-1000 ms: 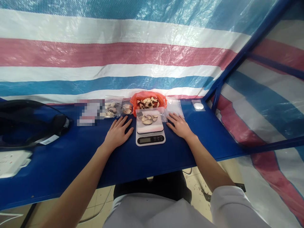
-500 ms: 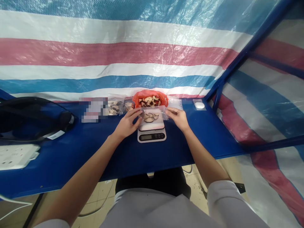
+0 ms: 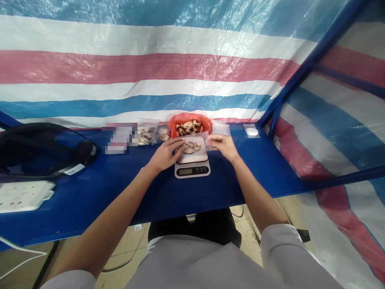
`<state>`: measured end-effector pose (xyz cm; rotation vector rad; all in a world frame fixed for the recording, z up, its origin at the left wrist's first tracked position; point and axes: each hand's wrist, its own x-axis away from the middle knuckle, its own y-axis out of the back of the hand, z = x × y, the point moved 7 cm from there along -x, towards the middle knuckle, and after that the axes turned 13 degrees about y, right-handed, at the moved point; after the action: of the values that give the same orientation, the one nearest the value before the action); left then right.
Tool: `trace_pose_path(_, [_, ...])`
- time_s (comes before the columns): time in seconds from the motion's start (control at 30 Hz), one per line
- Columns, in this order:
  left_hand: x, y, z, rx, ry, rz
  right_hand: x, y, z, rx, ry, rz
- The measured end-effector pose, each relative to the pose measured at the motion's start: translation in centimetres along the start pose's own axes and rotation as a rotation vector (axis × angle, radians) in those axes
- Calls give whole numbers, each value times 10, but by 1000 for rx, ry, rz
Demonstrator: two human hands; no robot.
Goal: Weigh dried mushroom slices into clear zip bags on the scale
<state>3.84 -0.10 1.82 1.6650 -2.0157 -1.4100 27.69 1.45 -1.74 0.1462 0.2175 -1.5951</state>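
Note:
A clear plastic bag (image 3: 197, 141) with dried mushroom slices (image 3: 192, 147) in it lies over the white platform of a kitchen scale (image 3: 192, 170). My left hand (image 3: 168, 153) is closed on the bag's left side, thumb and fingers near each other. At the bag's right edge my right hand (image 3: 223, 146) pinches the plastic between thumb and fingers. Just behind the scale stands an open red plastic bag (image 3: 174, 121) of more mushroom slices (image 3: 190, 127). The scale's display is too small to read.
Filled clear bags (image 3: 146, 134) lie left of the red bag, beside a blurred-out item (image 3: 120, 138). Further left are a black headset-like object (image 3: 45, 150) and a white power strip (image 3: 27, 196). A small white object in a clear bag (image 3: 252, 131) lies right on the blue table (image 3: 114, 188).
Both hands stay on the clear bag. My left hand has shifted slightly right along it, and my right hand slightly left. The view has tilted a little.

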Motion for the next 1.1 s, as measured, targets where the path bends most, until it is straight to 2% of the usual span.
trace_pose_path(0.17, [-7,12,-5,8,66,-72,-8,-10,30,89,97,171])
trace_pose_path(0.3, [-26,21,-11,96,131,-84,-19,-21,61,170,212,309])
trace_pose_path(0.4, [-44,23,-13,217,234,-9,-29,-28,77,204,253,371])
trace_pose_path(0.57, [-63,15,-18,476,367,256,-41,-39,92,232,299,449])
trace_pose_path(0.67, [-63,10,-14,617,449,307,-46,-41,94,220,307,467])
trace_pose_path(0.77, [-61,5,-4,752,493,254,-49,-37,95,163,330,424])
trace_pose_path(0.87, [-56,-4,5,924,543,159,-52,-29,87,86,314,302])
trace_pose_path(1.0, [-43,-19,7,1128,706,14,-53,-20,54,-61,125,82])
trace_pose_path(1.1, [-34,-28,0,1233,782,-56,-50,-23,31,-133,33,9])
